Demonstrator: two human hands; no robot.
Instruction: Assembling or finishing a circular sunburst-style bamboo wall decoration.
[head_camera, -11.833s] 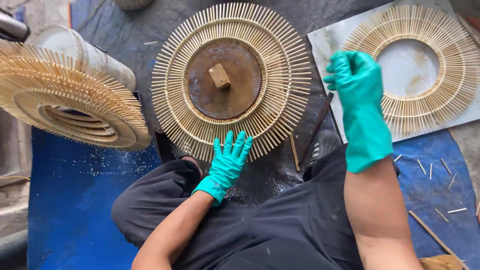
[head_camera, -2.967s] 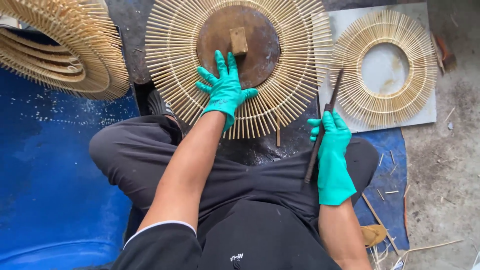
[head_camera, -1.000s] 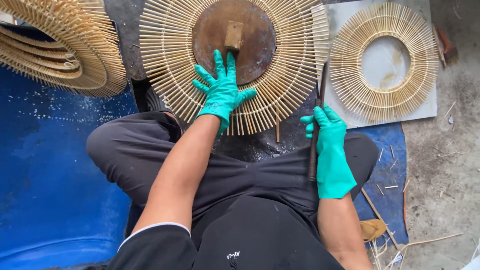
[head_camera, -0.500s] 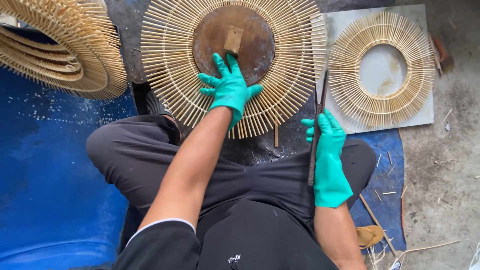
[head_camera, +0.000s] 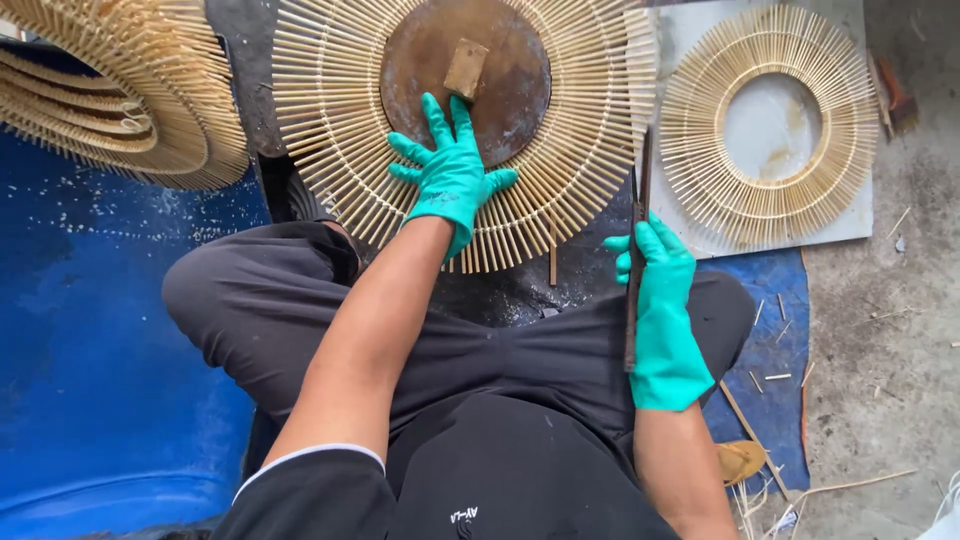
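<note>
Nearest the camera: person sits cross-legged in black trousers (head_camera: 480, 380) on a blue tarp (head_camera: 100, 380).

Right hand (head_camera: 658, 300), teal rubber glove, is wrapped around a long dark flat metal rod (head_camera: 636, 250). Fingers are curled shut on it at mid-length; the rod runs near vertical, lower end over the thigh, upper end touching the right rim of the big ring. Thumb hidden behind the rod, so grip tightness can't be judged exactly.

Left hand (head_camera: 450, 175), same teal glove, lies flat with fingers spread wide, holding nothing. Palm presses the lower inner band of the large round ring of radial pale bamboo sticks (head_camera: 340, 110); fingertips reach onto the rusty brown metal disc (head_camera: 465, 70) at its centre. Small tan wooden block (head_camera: 466, 68) sits on the disc, just beyond the fingertips, probably not touching them.

Right of it: a smaller bamboo-stick ring (head_camera: 770, 125) on a grey square board (head_camera: 850, 215). Far left: stack of finished bamboo rings (head_camera: 120, 90). Loose sticks are scattered on the concrete floor (head_camera: 890, 350).
</note>
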